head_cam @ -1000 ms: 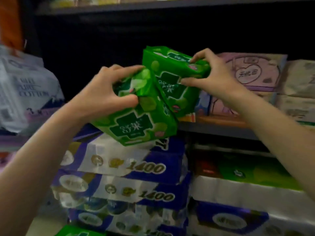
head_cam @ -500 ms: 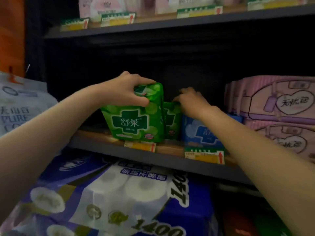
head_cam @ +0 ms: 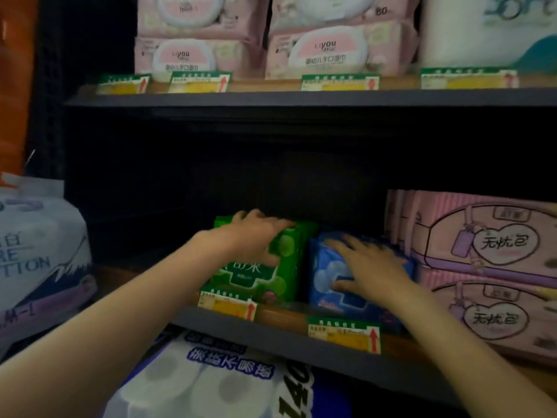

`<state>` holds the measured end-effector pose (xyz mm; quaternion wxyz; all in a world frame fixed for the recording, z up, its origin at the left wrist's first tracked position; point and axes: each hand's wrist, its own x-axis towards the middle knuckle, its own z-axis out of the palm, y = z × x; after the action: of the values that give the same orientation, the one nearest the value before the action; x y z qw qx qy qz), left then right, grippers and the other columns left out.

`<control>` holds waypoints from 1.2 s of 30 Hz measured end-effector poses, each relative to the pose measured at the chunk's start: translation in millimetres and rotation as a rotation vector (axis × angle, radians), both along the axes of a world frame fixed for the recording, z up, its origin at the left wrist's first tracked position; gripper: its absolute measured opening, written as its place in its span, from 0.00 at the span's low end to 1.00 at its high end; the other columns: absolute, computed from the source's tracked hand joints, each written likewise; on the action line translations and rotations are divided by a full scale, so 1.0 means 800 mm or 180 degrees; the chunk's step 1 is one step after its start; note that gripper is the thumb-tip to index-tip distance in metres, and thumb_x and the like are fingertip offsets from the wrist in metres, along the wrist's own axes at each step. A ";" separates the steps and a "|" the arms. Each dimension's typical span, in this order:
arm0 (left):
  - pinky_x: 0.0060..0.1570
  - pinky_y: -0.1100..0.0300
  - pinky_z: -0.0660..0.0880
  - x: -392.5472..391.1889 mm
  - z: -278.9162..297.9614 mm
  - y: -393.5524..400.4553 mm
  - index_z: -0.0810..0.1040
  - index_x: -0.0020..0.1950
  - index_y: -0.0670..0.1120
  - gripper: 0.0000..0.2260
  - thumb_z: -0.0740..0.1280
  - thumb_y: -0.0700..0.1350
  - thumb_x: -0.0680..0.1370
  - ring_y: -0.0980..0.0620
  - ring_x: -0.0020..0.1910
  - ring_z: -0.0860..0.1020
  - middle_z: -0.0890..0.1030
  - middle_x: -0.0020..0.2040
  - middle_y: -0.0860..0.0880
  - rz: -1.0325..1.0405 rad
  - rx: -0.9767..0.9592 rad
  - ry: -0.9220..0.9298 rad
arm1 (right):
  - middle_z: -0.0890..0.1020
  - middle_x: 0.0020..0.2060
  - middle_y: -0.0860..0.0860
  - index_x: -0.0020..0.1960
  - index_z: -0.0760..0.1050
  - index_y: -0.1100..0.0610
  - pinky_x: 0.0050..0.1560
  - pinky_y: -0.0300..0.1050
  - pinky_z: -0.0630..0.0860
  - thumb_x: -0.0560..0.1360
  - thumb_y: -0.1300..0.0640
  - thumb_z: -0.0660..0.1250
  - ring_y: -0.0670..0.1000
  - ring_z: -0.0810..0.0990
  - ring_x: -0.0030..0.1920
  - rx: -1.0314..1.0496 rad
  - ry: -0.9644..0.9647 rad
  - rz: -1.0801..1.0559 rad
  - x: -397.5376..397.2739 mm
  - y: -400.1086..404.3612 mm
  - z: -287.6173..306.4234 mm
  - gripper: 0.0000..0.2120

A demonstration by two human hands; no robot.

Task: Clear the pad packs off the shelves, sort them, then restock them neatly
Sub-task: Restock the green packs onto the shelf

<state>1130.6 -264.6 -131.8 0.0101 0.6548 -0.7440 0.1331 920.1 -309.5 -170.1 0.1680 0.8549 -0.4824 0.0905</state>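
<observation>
**Open shelf to my left, packed to my right**

Left of the green pack [head_cam: 265, 267] the shelf [head_cam: 280, 333] lies dark and open for my left grip [head_cam: 253, 233]. Rightward, the blue pack [head_cam: 331, 276] touches it, then pink packs [head_cam: 488, 245] wall off the end. The upper shelf [head_cam: 301, 99] caps the headroom.

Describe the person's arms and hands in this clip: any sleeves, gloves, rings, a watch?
Both forearms come up from the bottom edge bare for all of their visible length: no sleeve or cuff shows. The left hand and the right hand wear no gloves. No watch, bracelet or ring is visible on either wrist or on the fingers, though the picture is dim and soft, so a thin band could be missed. Fingernails are too blurred to judge.
</observation>
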 end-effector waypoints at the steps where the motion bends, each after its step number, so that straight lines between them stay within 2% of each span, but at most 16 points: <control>1: 0.69 0.40 0.54 -0.002 -0.003 0.003 0.44 0.76 0.58 0.39 0.68 0.50 0.75 0.39 0.73 0.54 0.55 0.77 0.50 0.0271 0.0056 -0.0130 | 0.54 0.76 0.47 0.76 0.42 0.41 0.67 0.54 0.60 0.75 0.41 0.64 0.54 0.60 0.72 -0.0037 0.0051 0.0047 0.002 0.000 -0.003 0.39; 3: 0.67 0.35 0.55 -0.007 -0.010 0.004 0.41 0.76 0.60 0.44 0.71 0.48 0.73 0.34 0.72 0.54 0.52 0.77 0.50 0.0650 0.0049 -0.0277 | 0.53 0.75 0.46 0.75 0.39 0.39 0.67 0.57 0.60 0.75 0.43 0.65 0.54 0.58 0.72 -0.0013 0.0138 0.0098 0.001 -0.001 -0.004 0.41; 10: 0.66 0.31 0.52 -0.021 -0.020 -0.056 0.42 0.76 0.58 0.43 0.70 0.46 0.75 0.34 0.72 0.53 0.53 0.77 0.47 0.1009 -0.0183 -0.0072 | 0.54 0.75 0.44 0.75 0.40 0.38 0.65 0.57 0.61 0.73 0.47 0.69 0.54 0.60 0.72 0.0138 0.0105 0.0042 0.005 -0.008 0.003 0.44; 18: 0.66 0.31 0.50 -0.035 -0.018 -0.134 0.44 0.77 0.57 0.40 0.69 0.43 0.76 0.36 0.74 0.51 0.50 0.77 0.50 0.0587 -0.0090 0.0063 | 0.56 0.74 0.44 0.75 0.41 0.38 0.65 0.57 0.61 0.73 0.48 0.69 0.52 0.60 0.72 0.0092 0.0053 0.0206 0.001 -0.026 -0.003 0.44; 22: 0.66 0.31 0.52 -0.025 -0.016 -0.130 0.46 0.77 0.57 0.40 0.69 0.45 0.75 0.38 0.74 0.52 0.50 0.77 0.50 0.0368 -0.0060 -0.0028 | 0.56 0.73 0.44 0.75 0.42 0.38 0.64 0.57 0.61 0.72 0.48 0.70 0.53 0.61 0.71 0.0041 0.0025 0.0185 0.002 -0.028 -0.004 0.44; 27: 0.69 0.34 0.51 -0.014 -0.021 -0.116 0.50 0.76 0.57 0.36 0.67 0.41 0.75 0.42 0.74 0.55 0.54 0.77 0.50 -0.0042 -0.0306 0.0248 | 0.56 0.74 0.44 0.75 0.42 0.38 0.65 0.58 0.61 0.72 0.48 0.70 0.54 0.60 0.72 0.0047 -0.0021 0.0101 0.004 -0.021 -0.002 0.44; 30: 0.68 0.34 0.50 0.004 -0.020 -0.102 0.52 0.76 0.57 0.34 0.67 0.46 0.76 0.43 0.73 0.57 0.57 0.75 0.49 0.0104 -0.0479 0.0513 | 0.56 0.73 0.45 0.75 0.43 0.39 0.66 0.59 0.60 0.72 0.48 0.70 0.54 0.60 0.72 0.0127 -0.0016 0.0027 0.006 -0.017 -0.002 0.44; 33: 0.69 0.34 0.46 0.028 -0.017 -0.091 0.48 0.76 0.57 0.37 0.67 0.54 0.75 0.41 0.74 0.54 0.55 0.76 0.48 0.0473 -0.0265 0.0426 | 0.62 0.69 0.48 0.74 0.49 0.41 0.65 0.61 0.64 0.68 0.43 0.72 0.57 0.65 0.68 0.0358 -0.0081 -0.0054 0.017 -0.018 0.013 0.43; 36: 0.69 0.36 0.41 0.027 -0.014 -0.095 0.49 0.77 0.54 0.40 0.67 0.61 0.72 0.43 0.74 0.55 0.58 0.76 0.47 0.0498 -0.0224 0.0139 | 0.59 0.70 0.52 0.72 0.54 0.43 0.65 0.64 0.63 0.65 0.34 0.70 0.63 0.59 0.69 0.0546 -0.0247 -0.0215 0.042 -0.025 0.024 0.43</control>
<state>1151.9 -340.8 -142.8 0.0389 0.7128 -0.6851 0.1452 954.0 -329.9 -150.9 0.0784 0.8452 -0.5232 0.0761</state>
